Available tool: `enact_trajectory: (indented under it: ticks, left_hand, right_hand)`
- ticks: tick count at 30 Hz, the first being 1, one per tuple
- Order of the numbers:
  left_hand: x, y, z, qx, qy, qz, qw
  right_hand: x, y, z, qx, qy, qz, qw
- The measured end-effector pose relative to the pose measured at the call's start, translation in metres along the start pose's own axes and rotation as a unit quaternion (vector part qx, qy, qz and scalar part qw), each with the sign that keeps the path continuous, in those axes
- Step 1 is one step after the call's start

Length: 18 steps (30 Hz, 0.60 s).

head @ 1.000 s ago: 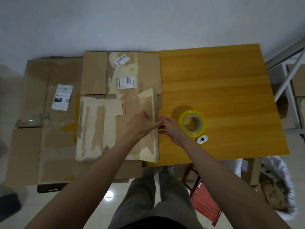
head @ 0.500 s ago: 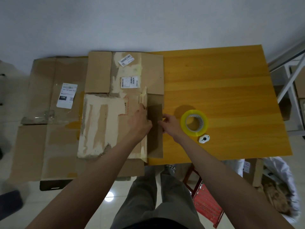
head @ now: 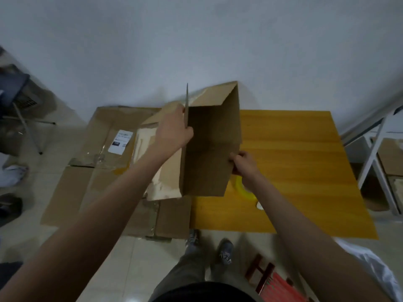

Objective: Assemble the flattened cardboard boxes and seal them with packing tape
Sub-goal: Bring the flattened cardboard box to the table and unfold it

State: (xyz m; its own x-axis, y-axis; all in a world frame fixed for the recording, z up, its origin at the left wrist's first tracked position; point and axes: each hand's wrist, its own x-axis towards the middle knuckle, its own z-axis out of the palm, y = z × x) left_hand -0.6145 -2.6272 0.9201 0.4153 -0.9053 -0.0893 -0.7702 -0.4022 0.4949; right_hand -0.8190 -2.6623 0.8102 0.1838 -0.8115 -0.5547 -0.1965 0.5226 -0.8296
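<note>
A brown cardboard box (head: pixel 209 149) is lifted off the stack and partly spread open, so I look into its dark inside. My left hand (head: pixel 174 131) grips its upright left wall near the top edge. My right hand (head: pixel 243 162) pinches the right wall's near edge. The yellow tape roll (head: pixel 244 188) lies on the orange table (head: pixel 305 162), mostly hidden behind my right wrist. Under the box, more flattened cardboard (head: pixel 104 171) lies spread to the left, one sheet bearing a white label (head: pixel 121 141).
A small white object (head: pixel 259 205) lies on the table beside the tape. A white metal shelf (head: pixel 379 153) with boxes stands at the right. A red stool (head: pixel 274 280) is by my feet. A dark chair (head: pixel 19 99) stands at the far left.
The top box was flat on the stack with both hands at its right flap. Now it is raised and pulled open between my hands, and the view has tilted up.
</note>
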Motion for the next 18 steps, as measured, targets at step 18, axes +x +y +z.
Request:
enact_trajectory:
  ticks: [18]
  left_hand:
    - [0.018,0.045,-0.053,-0.201,0.144,-0.015,0.969]
  right_hand:
    - [-0.068,-0.107,-0.091,0.121,0.189,-0.202,0.953]
